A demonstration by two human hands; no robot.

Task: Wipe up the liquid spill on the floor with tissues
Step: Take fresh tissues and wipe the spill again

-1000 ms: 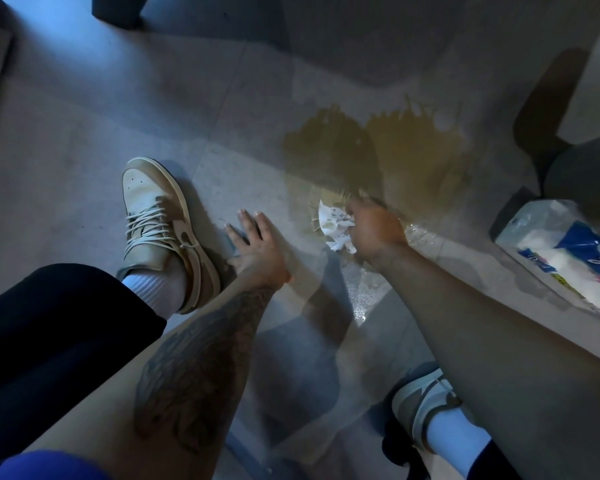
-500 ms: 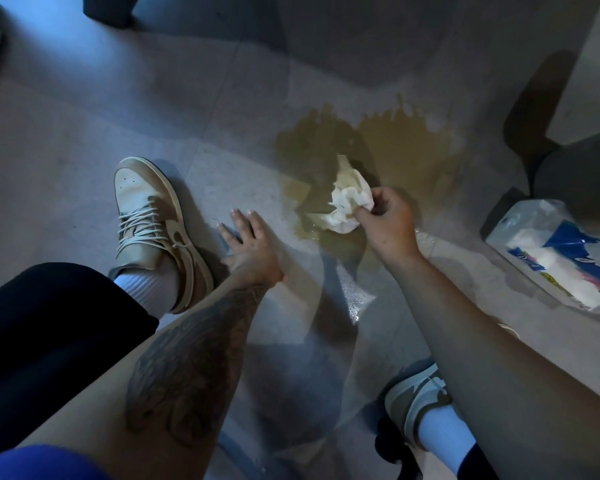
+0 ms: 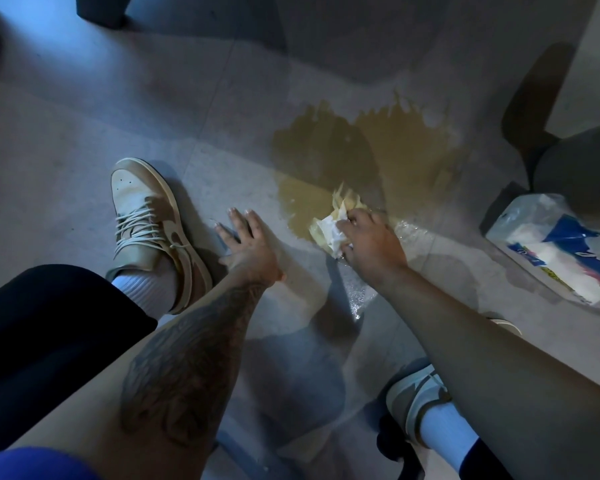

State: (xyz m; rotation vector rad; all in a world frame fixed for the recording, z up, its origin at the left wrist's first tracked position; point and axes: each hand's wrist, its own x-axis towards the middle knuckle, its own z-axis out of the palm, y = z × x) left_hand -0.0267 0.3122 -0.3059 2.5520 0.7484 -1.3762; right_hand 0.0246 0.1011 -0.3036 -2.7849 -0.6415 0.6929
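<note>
A brownish-yellow liquid spill (image 3: 368, 157) spreads over the grey tiled floor ahead of me. My right hand (image 3: 369, 242) presses a crumpled wad of tissues (image 3: 331, 228) onto the spill's near edge; the wad is white near my fingers and stained yellow on its far side. My left hand (image 3: 248, 242) lies flat on the floor to the left of the spill, fingers spread, holding nothing. A wet sheen (image 3: 357, 292) shows on the tile below my right wrist.
A plastic pack of white tissues (image 3: 561, 251) with blue print lies on the floor at right. My tan sneaker (image 3: 153, 220) stands left of my left hand, my other shoe (image 3: 418, 398) at bottom right. Dark furniture (image 3: 575, 168) stands behind the pack.
My right hand has pulled the tissue wad back from the middle of the spill toward its near edge and pressed it down. My left hand stays planted on the floor.
</note>
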